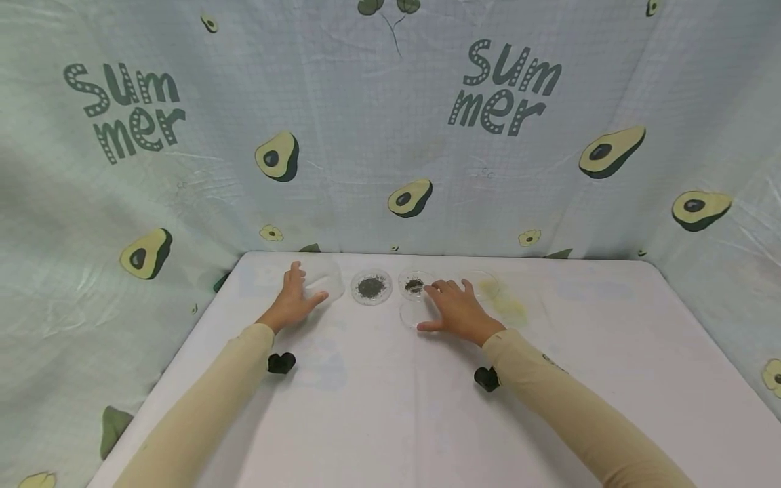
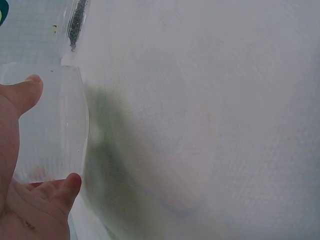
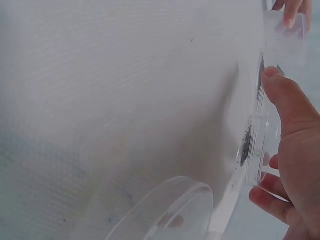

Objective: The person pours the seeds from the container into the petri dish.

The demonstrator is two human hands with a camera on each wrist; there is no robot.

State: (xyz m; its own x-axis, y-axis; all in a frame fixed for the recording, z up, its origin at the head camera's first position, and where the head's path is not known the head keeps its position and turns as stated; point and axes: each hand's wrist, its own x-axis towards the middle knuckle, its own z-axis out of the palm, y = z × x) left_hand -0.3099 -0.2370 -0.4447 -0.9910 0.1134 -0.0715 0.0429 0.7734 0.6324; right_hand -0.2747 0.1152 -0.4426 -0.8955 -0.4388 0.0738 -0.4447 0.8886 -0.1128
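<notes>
My left hand [image 1: 291, 301] holds a clear plastic container [image 2: 52, 125] at the far left of the table. In the left wrist view its thumb lies across one side and the other fingers hold the lower edge. My right hand [image 1: 459, 313] grips a clear round lid [image 1: 407, 318] between thumb and fingertips, just in front of a small petri dish [image 1: 403, 283] with a little dark granular material [image 1: 415, 286]. Left of that stands another petri dish [image 1: 355, 295], more fully covered with dark grains [image 1: 371, 287]. The lid partly overlaps the smaller heap in the right wrist view.
Behind my right hand lies another clear round dish [image 3: 200, 210], near a yellowish patch [image 1: 509, 308] on the white table [image 1: 366, 407]. A cloth with avocado prints [image 1: 342, 102] hangs along the table's back edge.
</notes>
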